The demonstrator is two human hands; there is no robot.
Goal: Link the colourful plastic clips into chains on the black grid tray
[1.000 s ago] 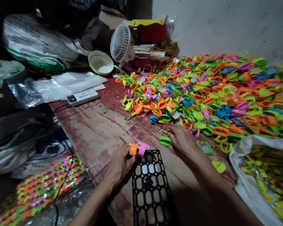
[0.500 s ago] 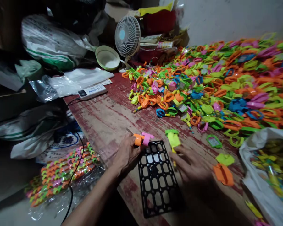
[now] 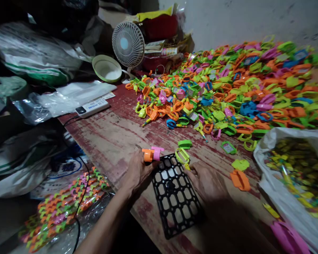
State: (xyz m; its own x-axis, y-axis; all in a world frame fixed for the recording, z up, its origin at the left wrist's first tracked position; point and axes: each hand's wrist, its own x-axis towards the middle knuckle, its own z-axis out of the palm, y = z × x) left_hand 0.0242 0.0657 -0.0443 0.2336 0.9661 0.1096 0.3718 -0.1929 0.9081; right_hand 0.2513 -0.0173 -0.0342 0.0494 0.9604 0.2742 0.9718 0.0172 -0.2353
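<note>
A black plastic grid tray (image 3: 172, 195) with rows of openings lies at a slant before me. My left hand (image 3: 139, 173) is closed at its upper left edge, fingers curled around the corner. Beside those fingertips, an orange plastic piece (image 3: 148, 155) and a pink one (image 3: 157, 153) stand at the tray's top row. At the upper right edge, my right hand (image 3: 208, 181) pinches a yellow-green loop-shaped plastic piece (image 3: 182, 156) by its short yellow end. Just beyond it sits a green piece (image 3: 184, 144).
A large heap of colourful plastic pieces (image 3: 222, 95) covers the far right. A white sack (image 3: 265, 155) of yellow pieces stands at right. Loose orange (image 3: 240, 180) and pink (image 3: 288, 236) pieces lie nearby. A fan (image 3: 128, 44), bowl (image 3: 106, 68) and power strip (image 3: 92, 107) are further back.
The yellow-green piece in my right hand has turned, now showing its loop, and sits closer to the tray's top edge. My left hand stays at the tray. The whole view has shifted rightward.
</note>
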